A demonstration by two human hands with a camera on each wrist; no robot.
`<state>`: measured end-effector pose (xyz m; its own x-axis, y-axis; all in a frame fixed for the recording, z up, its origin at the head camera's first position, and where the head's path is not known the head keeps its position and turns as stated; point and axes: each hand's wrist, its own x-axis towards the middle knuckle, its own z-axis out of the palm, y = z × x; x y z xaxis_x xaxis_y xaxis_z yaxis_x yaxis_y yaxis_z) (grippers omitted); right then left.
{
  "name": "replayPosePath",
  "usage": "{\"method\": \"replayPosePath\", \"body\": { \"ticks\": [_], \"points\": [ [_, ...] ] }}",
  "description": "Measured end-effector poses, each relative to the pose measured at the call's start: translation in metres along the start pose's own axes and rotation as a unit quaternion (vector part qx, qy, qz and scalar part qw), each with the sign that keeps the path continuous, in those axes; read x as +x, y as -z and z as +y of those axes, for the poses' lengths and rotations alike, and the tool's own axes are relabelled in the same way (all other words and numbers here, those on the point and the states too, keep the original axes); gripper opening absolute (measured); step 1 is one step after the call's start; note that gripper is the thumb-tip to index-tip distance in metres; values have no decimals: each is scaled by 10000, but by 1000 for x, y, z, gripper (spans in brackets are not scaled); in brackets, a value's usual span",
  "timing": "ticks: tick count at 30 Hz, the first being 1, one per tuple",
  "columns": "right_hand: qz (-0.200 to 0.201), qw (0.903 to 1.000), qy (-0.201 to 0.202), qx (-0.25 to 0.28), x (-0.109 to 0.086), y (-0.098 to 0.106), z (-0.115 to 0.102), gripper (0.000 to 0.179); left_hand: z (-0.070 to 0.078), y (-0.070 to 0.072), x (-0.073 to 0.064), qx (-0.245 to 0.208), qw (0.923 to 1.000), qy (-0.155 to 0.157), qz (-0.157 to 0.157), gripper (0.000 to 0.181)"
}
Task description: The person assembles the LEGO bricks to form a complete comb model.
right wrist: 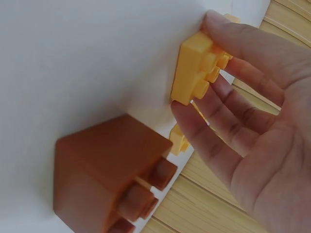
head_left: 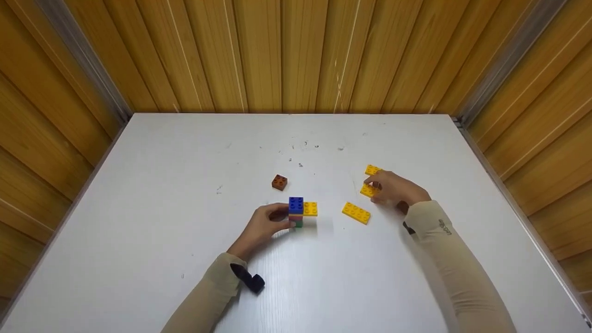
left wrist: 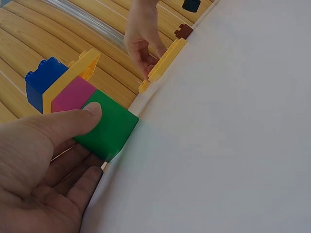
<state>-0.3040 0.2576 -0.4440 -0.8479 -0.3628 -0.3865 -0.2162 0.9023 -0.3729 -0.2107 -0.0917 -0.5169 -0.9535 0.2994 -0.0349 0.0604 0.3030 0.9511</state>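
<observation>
The left hand (head_left: 266, 226) grips a stack (head_left: 296, 210) of blue, yellow, pink and green bricks midway between the left and right edges of the table (head_left: 152, 185). Nearer the right edge, the right hand (head_left: 395, 188) pinches 1 yellow brick (right wrist: 187, 70), with 2 other yellow bricks (head_left: 356, 213) nearby.

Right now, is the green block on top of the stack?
No, the blue block is on top and the green block lowest.
</observation>
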Motion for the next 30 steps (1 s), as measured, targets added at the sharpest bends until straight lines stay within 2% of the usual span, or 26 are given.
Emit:
{"method": "replayPosePath", "body": {
  "ticks": [14, 22, 30],
  "points": [
    [144, 9994, 305, -93, -2, -1, -6, 47, 5, 0, -1, 83, 9997, 207, -52, 44],
    [376, 9922, 1183, -94, 0, 2, -14, 45, 4, 1, -1, -45, 10000, 25, -61, 46],
    [370, 9875, 1524, -126, 0, 4, -28, 43, 4, 1, -2, 35, 10000, 75, -30, 45]
  ]
}}
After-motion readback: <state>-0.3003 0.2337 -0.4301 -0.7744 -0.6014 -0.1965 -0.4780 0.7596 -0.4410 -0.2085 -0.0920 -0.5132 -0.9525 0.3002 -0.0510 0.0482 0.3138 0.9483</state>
